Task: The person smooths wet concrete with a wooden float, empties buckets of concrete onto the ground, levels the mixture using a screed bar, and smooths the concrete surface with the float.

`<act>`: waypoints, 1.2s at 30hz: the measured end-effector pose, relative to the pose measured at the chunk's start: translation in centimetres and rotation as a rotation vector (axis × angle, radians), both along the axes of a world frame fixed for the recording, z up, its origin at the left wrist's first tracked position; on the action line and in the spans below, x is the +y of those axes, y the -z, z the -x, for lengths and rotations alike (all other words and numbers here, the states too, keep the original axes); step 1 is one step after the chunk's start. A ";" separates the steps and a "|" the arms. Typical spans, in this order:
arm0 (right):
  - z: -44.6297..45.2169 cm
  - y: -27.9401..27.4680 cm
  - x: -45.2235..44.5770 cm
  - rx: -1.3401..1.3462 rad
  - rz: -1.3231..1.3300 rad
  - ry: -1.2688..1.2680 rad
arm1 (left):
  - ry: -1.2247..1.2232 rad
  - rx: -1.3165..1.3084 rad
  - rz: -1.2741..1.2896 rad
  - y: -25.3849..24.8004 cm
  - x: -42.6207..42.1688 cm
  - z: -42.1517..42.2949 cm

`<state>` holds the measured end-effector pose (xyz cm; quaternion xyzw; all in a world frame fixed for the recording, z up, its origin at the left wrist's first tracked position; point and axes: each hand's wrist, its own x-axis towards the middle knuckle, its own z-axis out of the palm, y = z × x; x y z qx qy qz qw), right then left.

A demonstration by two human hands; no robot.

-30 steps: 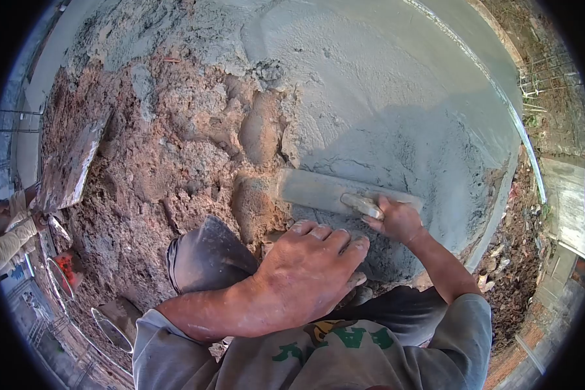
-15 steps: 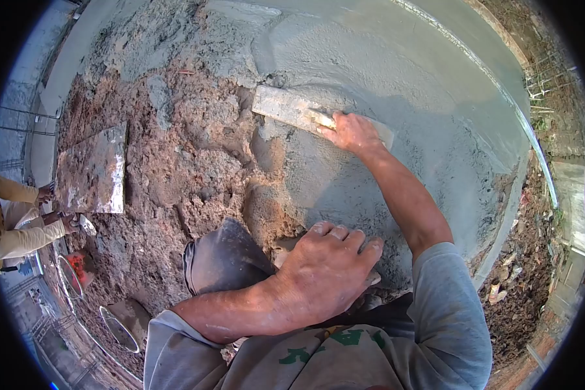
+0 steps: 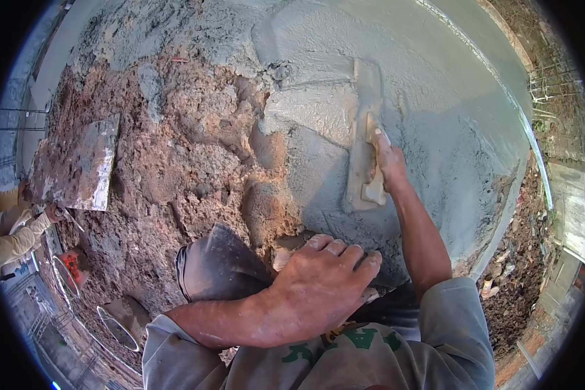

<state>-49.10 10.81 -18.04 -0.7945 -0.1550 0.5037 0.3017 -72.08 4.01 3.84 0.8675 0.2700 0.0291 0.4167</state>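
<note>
My right hand (image 3: 390,159) is closed around the wooden handle of a long rectangular plastering float (image 3: 364,185). The float lies on wet grey cement (image 3: 312,107), its long side pointing away from me. Left of it runs a freshly smoothed streak with a ridge. Close to my body, my left hand (image 3: 318,279) hangs over my knee area with its fingers curled downward. Its fingertips are hidden, so what they grip, if anything, does not show.
Rough reddish soil and rubble (image 3: 195,143) borders the cement on the left. A stained board (image 3: 78,162) lies there beside another person's gloved hand (image 3: 53,213). Two buckets (image 3: 127,318) stand lower left. A pale curved edge strip (image 3: 500,84) bounds the cement on the right.
My right hand has turned the float from crosswise to nearly lengthwise and drawn it rightward, leaving a smooth patch. My left hand has barely moved. The other person's hands have shifted near the board.
</note>
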 end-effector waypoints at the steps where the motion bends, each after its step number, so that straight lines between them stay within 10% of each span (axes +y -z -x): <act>1: 2.0 0.5 1.6 0.035 -0.044 -0.020 | 0.002 -0.008 -0.004 -0.1 0.0 -0.2; 14: 5.5 -3.8 -10.4 -0.406 0.063 -1.111 | -0.004 0.066 -0.115 -0.4 -0.2 -3.2; 21: -11.6 -0.4 -9.4 -0.896 0.152 -0.629 | 0.105 0.209 -0.106 0.3 -1.2 -8.9; 30: -25.4 -1.1 -15.8 -0.818 0.391 0.065 | 0.048 0.323 -0.121 0.1 -1.6 -7.9; 36: -11.8 -0.4 -16.3 -0.672 -0.037 0.170 | 0.063 0.293 -0.094 -0.3 -2.4 -6.2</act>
